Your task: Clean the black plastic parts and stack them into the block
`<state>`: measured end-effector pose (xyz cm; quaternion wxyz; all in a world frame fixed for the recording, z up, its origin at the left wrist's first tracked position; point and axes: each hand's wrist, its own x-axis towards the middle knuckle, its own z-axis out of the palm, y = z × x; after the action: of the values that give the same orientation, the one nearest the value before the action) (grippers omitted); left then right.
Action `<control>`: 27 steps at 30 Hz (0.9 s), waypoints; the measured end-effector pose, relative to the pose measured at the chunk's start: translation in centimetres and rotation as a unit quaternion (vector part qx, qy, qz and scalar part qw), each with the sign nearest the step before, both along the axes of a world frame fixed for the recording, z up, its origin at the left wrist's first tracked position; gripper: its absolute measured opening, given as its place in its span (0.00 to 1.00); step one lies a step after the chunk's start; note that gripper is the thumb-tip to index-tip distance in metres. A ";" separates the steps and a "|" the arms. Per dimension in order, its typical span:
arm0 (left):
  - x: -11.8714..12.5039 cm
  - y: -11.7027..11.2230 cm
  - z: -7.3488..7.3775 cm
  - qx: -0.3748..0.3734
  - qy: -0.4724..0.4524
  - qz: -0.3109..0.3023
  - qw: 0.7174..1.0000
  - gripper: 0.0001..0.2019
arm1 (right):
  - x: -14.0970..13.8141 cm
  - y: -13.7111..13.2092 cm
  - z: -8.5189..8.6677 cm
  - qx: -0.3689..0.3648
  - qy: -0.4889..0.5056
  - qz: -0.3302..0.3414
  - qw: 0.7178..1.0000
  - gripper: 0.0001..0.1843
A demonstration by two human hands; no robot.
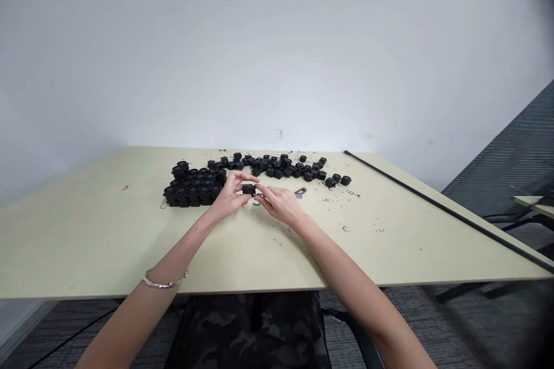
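Observation:
Pinched between the thumb and fingers of my left hand [231, 195] is a small black block-shaped part [249, 189], raised above the table. My right hand [277, 202] is closed close against the right side of that part, its fingertips at the part's edge. Something thin and light shows at those fingertips, too small and hidden to name. Just past the right hand's knuckles a small brownish looped object [300, 191] shows; whether the hand holds it I cannot tell. Left of my left hand stands a tight block of similar black parts [193, 189] in rows, with round tops.
Loose black parts [277, 167] lie scattered along the back of the pale table [108, 242]. Thin black shavings [345, 229] are strewn to the right. A long black strip [433, 202] runs along the table's right side. A white wall [259, 57] rises behind.

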<state>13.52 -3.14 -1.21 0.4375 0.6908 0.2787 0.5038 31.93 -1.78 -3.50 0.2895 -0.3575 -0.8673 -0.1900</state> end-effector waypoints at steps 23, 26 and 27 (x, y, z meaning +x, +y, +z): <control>-0.3 0.0 0.1 -0.050 -0.033 -0.042 0.997 0.20 | 0.2 -0.4 0.4 -0.102 0.067 0.043 0.992 0.21; -0.2 0.1 -0.1 -0.053 -0.045 -0.045 0.997 0.20 | 0.2 -0.4 0.5 -0.118 0.090 0.053 0.988 0.21; -0.2 0.2 -0.2 -0.055 -0.047 -0.047 0.996 0.20 | 0.2 -0.4 0.5 -0.123 0.098 0.056 0.986 0.20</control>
<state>13.27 -2.94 -1.38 0.5106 0.6535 0.2518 0.4988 32.09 -2.21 -2.97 0.3367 -0.3579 -0.8704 -0.0292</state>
